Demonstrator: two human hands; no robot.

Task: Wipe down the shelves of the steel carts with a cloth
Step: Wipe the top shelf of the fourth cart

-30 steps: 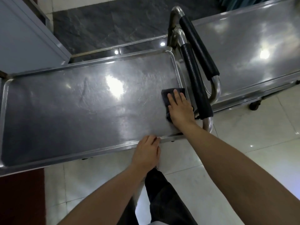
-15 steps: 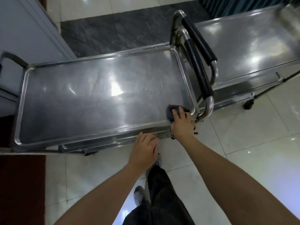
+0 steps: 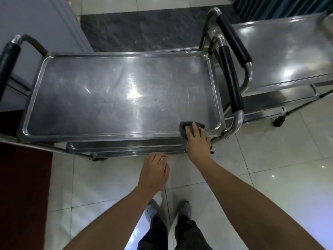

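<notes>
A steel cart stands in front of me, its top shelf [image 3: 108, 91] shiny and rimmed. My right hand [image 3: 197, 141] lies flat on a dark grey cloth [image 3: 183, 128] at the shelf's near right corner, fingers straight and pressing it onto the steel by the front rim. My left hand [image 3: 155, 171] hovers in the air just below the cart's front edge, fingers relaxed and holding nothing. A lower shelf [image 3: 126, 147] of the same cart peeks out under the top one.
A second steel cart [image 3: 288, 56] is parked at the right, its black-padded handles [image 3: 232, 82] close beside the first cart's right end. Another padded handle [image 3: 8, 67] sits at the far left. A grey cabinet [image 3: 36, 24] stands behind; white floor tiles and my feet [image 3: 168, 210] are below.
My right hand dragged the cloth from mid-right of the shelf back to the near right corner. My left hand came off the front rim. The view pulled back from the cart.
</notes>
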